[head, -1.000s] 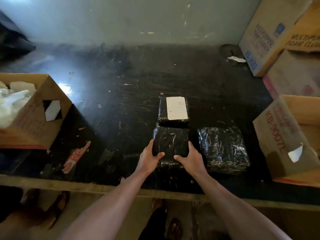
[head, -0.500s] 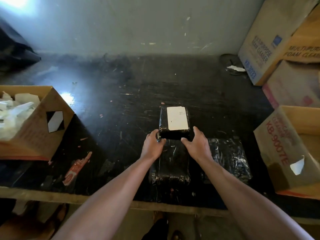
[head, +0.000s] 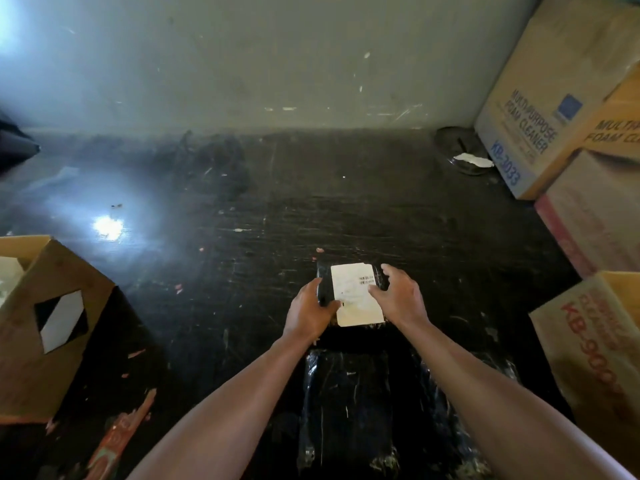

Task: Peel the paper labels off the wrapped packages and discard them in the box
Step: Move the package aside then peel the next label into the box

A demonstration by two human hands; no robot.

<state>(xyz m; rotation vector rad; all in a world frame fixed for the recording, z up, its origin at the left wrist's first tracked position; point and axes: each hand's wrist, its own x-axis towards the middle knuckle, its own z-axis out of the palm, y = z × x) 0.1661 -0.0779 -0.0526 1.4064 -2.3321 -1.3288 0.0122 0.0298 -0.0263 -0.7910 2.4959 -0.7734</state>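
A black wrapped package lies on the dark table with a white paper label stuck on its top. My left hand grips the package's left side. My right hand holds its right side, with the thumb resting on the label. Nearer to me lies a second black wrapped package with no label showing. A third black package lies to its right, mostly hidden behind my right forearm. An open cardboard box holding white paper scraps stands at the left.
Cardboard cartons are stacked at the back right, and an open carton stands at the right edge. A dark round dish with white paper sits by the wall. A reddish wrapper lies near the table's front left.
Both hands left the near unlabelled package, reached forward and took hold of the labelled package. The view has tilted forward, so the near packages sit lower in frame.
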